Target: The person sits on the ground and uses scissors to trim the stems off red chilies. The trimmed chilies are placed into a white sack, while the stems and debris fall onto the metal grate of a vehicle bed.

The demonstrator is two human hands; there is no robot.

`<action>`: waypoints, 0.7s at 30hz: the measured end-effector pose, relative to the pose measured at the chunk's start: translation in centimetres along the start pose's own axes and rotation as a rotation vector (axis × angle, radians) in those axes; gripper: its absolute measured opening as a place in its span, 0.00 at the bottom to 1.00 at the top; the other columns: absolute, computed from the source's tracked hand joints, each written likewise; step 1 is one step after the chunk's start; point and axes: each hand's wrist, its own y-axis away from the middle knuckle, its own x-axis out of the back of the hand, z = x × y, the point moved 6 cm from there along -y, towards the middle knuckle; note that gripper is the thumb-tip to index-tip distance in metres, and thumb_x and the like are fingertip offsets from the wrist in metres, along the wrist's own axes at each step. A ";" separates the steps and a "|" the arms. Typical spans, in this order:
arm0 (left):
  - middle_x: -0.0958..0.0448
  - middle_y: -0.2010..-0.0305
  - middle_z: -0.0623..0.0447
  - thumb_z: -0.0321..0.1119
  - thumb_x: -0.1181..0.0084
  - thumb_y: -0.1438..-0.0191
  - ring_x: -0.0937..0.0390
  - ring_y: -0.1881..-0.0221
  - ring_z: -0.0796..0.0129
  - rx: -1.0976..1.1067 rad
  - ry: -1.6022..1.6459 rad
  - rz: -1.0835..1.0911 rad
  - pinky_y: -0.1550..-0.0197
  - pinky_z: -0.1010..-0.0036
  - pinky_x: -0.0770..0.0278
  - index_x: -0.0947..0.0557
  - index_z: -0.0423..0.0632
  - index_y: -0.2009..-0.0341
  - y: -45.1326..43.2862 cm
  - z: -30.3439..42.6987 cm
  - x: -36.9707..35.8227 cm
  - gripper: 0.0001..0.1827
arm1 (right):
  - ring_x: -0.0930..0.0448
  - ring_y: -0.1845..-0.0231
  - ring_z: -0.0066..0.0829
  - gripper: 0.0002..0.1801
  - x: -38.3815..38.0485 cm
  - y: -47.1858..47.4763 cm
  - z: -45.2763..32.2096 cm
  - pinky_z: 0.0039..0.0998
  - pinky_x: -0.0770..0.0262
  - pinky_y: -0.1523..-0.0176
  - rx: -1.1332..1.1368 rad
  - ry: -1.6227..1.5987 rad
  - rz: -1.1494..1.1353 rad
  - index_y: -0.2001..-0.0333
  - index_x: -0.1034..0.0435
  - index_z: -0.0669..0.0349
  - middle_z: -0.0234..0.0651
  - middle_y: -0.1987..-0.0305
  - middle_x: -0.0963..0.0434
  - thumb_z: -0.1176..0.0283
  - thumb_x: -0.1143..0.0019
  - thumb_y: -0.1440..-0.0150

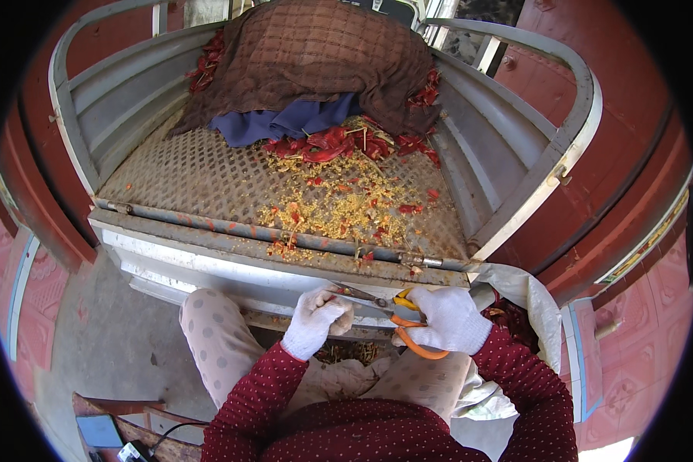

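My right hand (447, 320), in a white knit glove, grips a pair of scissors (382, 302) by its orange and yellow handles. The blades point left and look partly spread. Their tips reach the curled fingers of my left hand (319, 317), gloved in white too. A tiny reddish bit shows at those fingertips, but whether they pinch it is too small to tell. Both hands are above my knees, in front of the metal tailgate (208, 254) of a cargo bed. Beyond it, dried red chillies (329, 144) lie on the tread-plate floor (173, 167), among scattered yellow seeds (346, 202).
A brown checked cloth (317, 52) covers a heap, with blue cloth (289, 120) under its edge. Metal side rails (583, 110) flank the bed. By my right arm stands a white sack (543, 306) holding dark red chillies. Stems lie below my hands. Behind left is a wooden stool (115, 407).
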 end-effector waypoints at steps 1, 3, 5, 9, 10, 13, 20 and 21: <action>0.21 0.75 0.48 0.29 0.43 0.40 0.25 0.78 0.71 0.030 0.062 0.011 0.78 0.78 0.30 0.19 0.31 0.61 0.2 -0.1 -0.3 0.11 | 0.21 0.76 0.52 0.37 -0.1 0.2 0.2 0.45 0.27 0.71 0.007 -0.023 -0.005 0.61 0.29 0.62 0.48 0.78 0.25 0.34 0.45 0.47; 0.24 0.77 0.49 0.30 0.42 0.42 0.28 0.80 0.70 0.079 0.130 0.025 0.78 0.76 0.33 0.19 0.33 0.65 0.4 -0.1 -1.0 0.10 | 0.21 0.77 0.53 0.36 -0.5 0.5 0.4 0.45 0.27 0.72 0.027 -0.050 -0.015 0.61 0.30 0.61 0.49 0.78 0.25 0.34 0.47 0.45; 0.27 0.80 0.50 0.32 0.41 0.43 0.32 0.83 0.68 0.116 0.135 0.036 0.78 0.72 0.35 0.21 0.35 0.69 0.6 0.1 -1.2 0.11 | 0.21 0.77 0.52 0.33 -0.4 0.6 0.3 0.45 0.27 0.72 0.023 -0.022 -0.026 0.61 0.30 0.60 0.48 0.78 0.24 0.36 0.46 0.45; 0.29 0.81 0.50 0.35 0.38 0.43 0.34 0.83 0.68 0.045 0.144 -0.056 0.78 0.72 0.36 0.21 0.37 0.69 0.7 0.5 -1.8 0.13 | 0.20 0.77 0.48 0.27 0.5 -0.1 0.1 0.44 0.26 0.73 0.004 0.069 -0.011 0.62 0.29 0.56 0.43 0.78 0.23 0.42 0.41 0.46; 0.23 0.75 0.50 0.33 0.42 0.41 0.25 0.78 0.68 0.049 0.192 -0.123 0.76 0.76 0.30 0.19 0.33 0.60 0.7 0.2 -1.5 0.14 | 0.20 0.77 0.47 0.27 1.0 -0.5 0.2 0.44 0.26 0.73 -0.002 0.103 0.025 0.63 0.28 0.56 0.42 0.78 0.23 0.42 0.40 0.46; 0.22 0.74 0.49 0.34 0.41 0.41 0.24 0.76 0.67 0.065 0.219 -0.128 0.74 0.75 0.27 0.20 0.34 0.59 0.6 0.5 -1.4 0.14 | 0.19 0.77 0.46 0.24 2.4 -1.9 1.3 0.43 0.25 0.73 -0.059 0.246 0.156 0.65 0.28 0.57 0.41 0.79 0.23 0.46 0.39 0.47; 0.23 0.72 0.46 0.36 0.35 0.44 0.27 0.75 0.62 0.059 0.260 -0.108 0.69 0.65 0.27 0.24 0.40 0.61 0.5 1.2 -2.1 0.14 | 0.17 0.69 0.49 0.20 3.5 -6.4 8.3 0.47 0.22 0.64 -0.223 0.278 0.150 0.63 0.22 0.57 0.46 0.75 0.20 0.51 0.42 0.45; 0.23 0.72 0.46 0.35 0.35 0.44 0.26 0.75 0.61 0.053 0.275 -0.117 0.69 0.64 0.26 0.24 0.41 0.61 0.4 1.2 -1.9 0.15 | 0.17 0.67 0.50 0.20 3.7 -6.8 9.0 0.48 0.21 0.62 -0.257 0.259 0.123 0.63 0.21 0.57 0.46 0.74 0.20 0.52 0.43 0.44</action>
